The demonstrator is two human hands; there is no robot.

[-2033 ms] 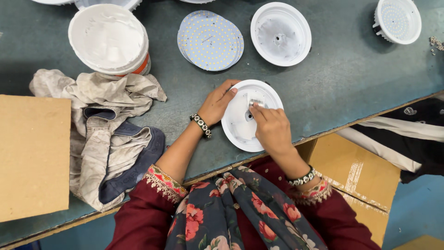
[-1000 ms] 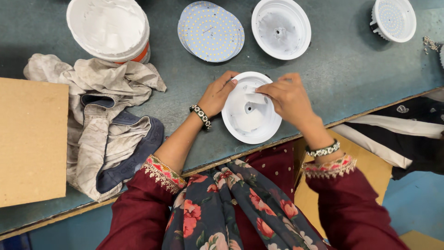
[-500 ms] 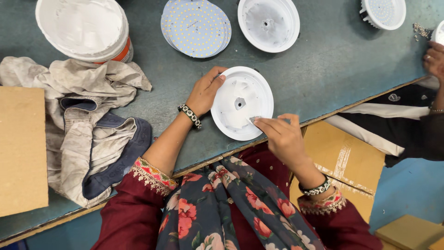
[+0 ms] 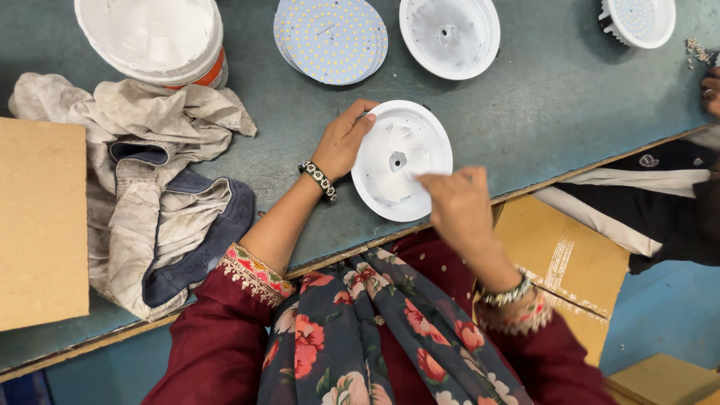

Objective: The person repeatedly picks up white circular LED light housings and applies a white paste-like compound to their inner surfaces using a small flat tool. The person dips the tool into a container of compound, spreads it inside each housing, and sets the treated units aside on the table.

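Where the right hand [image 4: 459, 202] was resting inside the white dish [image 4: 402, 160] two seconds ago, it has since lifted off and drawn back toward the body, and now hovers over the dish's near right rim with thumb and fingertips pinched together; it is blurred, so whether something tiny sits in that pinch cannot be told. The left hand [image 4: 343, 140] has stayed put, fingers curled over the dish's left rim, holding it flat on the green table [image 4: 570, 97].

The dish lies close to the table's near edge, its lower rim just short of the wooden lip, so there is little room on the body side of the grip. Beyond the left hand's fingers, a stack of dotted round plates [image 4: 331, 37] lies well apart from the dish, and a second white dish [image 4: 449, 35] sits beside that stack, past the held one. Bare tabletop runs out to the right of the right hand. Off to the left of the left wrist, a crumpled rag [image 4: 154, 187] spreads toward a cardboard sheet [image 4: 41, 225], with a white bucket [image 4: 152, 39] above it.

At the far right edge another person's hand [image 4: 711, 90] shows.
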